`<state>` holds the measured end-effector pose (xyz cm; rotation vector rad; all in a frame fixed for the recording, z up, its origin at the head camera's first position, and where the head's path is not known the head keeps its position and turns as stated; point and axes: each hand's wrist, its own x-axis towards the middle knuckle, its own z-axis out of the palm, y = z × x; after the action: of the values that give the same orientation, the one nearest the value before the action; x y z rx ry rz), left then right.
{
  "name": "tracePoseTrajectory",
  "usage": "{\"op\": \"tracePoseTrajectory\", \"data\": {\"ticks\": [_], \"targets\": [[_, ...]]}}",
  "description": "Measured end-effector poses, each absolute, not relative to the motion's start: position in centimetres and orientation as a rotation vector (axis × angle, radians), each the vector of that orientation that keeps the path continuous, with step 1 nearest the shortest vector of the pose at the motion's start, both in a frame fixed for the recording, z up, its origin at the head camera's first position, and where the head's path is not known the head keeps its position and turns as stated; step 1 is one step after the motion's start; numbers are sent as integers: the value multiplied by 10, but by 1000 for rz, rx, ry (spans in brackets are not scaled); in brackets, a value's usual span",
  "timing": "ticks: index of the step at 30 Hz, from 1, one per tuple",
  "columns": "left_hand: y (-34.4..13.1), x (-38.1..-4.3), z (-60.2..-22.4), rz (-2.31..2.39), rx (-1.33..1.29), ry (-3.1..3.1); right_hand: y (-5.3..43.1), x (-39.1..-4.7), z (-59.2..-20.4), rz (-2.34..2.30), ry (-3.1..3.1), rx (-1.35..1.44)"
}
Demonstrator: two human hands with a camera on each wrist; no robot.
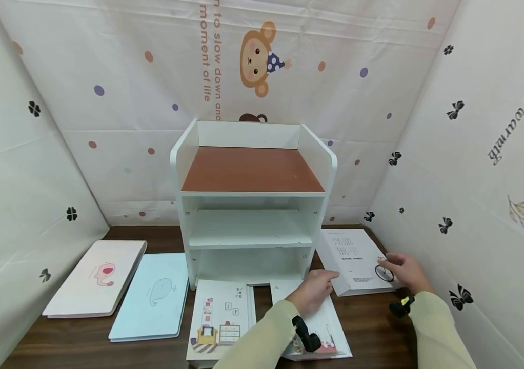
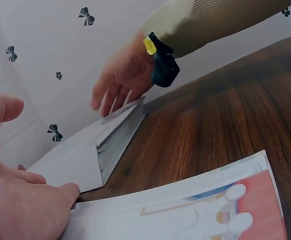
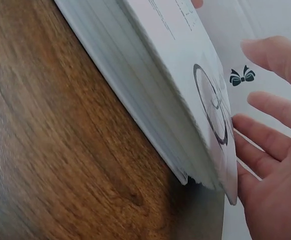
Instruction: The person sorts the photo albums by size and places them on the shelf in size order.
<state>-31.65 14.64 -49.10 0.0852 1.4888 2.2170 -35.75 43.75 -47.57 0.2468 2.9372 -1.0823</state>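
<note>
A thick white book (image 1: 356,256) with a bicycle wheel drawn on its cover lies at the right of the table. My left hand (image 1: 315,289), fingers extended, is by the book's left side; whether it touches the book is unclear. Along the opposite side is my right hand (image 1: 407,271). The right wrist view shows its fingers (image 3: 265,130) spread and relaxed beside the cover's edge, gripping nothing. Beneath my left hand and forearm lies an illustrated booklet (image 1: 336,323), partly hidden. Another book (image 1: 218,307) with a cartoon room on its cover sits left of it.
A white shelf unit (image 1: 250,241) with a brown top panel stands at the back middle. On the left lie a light blue notebook (image 1: 151,318) and a white notebook (image 1: 86,287) with a pink elephant. Patterned cloth walls (image 1: 451,179) enclose the dark wooden table (image 1: 59,343).
</note>
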Motion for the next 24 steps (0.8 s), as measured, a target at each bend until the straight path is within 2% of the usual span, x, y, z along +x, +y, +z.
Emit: {"op": "tracePoseTrajectory", "data": {"ticks": [24], "targets": [[149, -318, -484, 2244, 18, 1419, 446, -361, -483, -1081, 2819, 292]]}}
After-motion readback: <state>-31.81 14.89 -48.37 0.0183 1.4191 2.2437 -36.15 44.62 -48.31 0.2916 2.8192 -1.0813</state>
